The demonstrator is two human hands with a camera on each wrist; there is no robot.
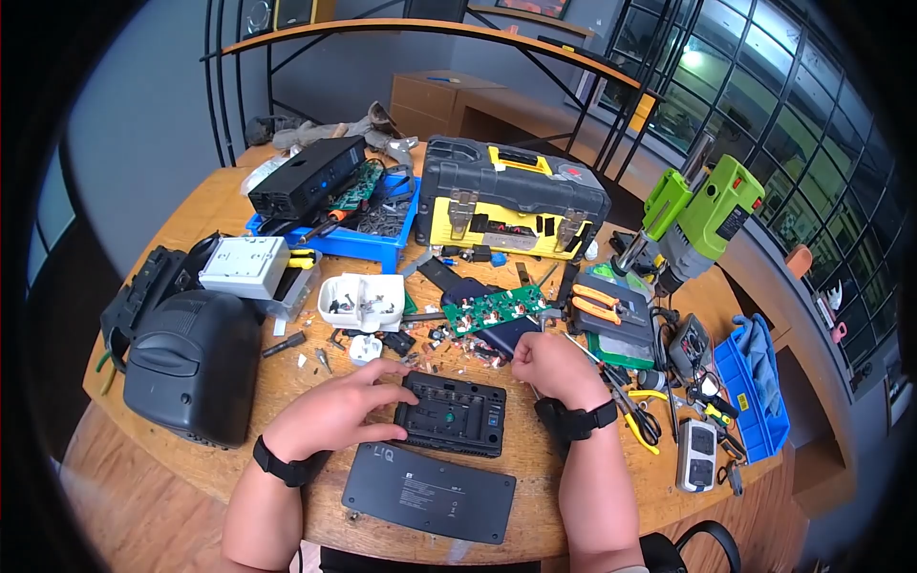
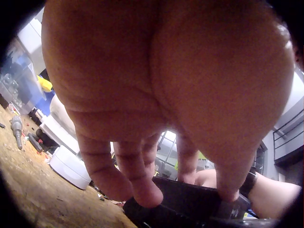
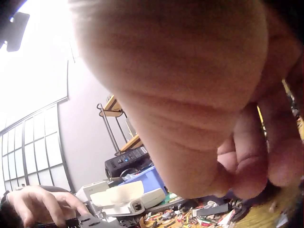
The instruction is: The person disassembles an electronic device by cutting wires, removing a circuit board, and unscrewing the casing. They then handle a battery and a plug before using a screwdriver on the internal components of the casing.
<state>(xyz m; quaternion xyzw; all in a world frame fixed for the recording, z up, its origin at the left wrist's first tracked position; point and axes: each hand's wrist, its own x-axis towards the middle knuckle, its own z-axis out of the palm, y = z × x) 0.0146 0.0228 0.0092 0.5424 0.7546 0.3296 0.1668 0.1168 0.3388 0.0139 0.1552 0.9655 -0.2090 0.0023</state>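
A black plastic housing [image 1: 452, 414], its inner side with ribs and slots facing up, lies on the table before me. My left hand [image 1: 336, 411] holds it at its left end, the thumb at the near corner and a finger on the rim. Just below lies a dark cover panel [image 1: 428, 492] with printed text. To the right of the housing, my right hand [image 1: 557, 370] is raised with its fingers curled in, thumb tip against the index finger. Nothing shows in the right hand. Behind it lies a green circuit board [image 1: 497, 310] with several parts on it.
Loose parts and scraps litter the table behind the housing. Further back stand a white divided tray [image 1: 362, 300], a blue bin [image 1: 394, 250] and a black-and-yellow toolbox [image 1: 516, 196]. At right are yellow-handled pliers [image 1: 640, 422] and a green drill stand [image 1: 707, 210]. A black case [image 1: 194, 368] is at left.
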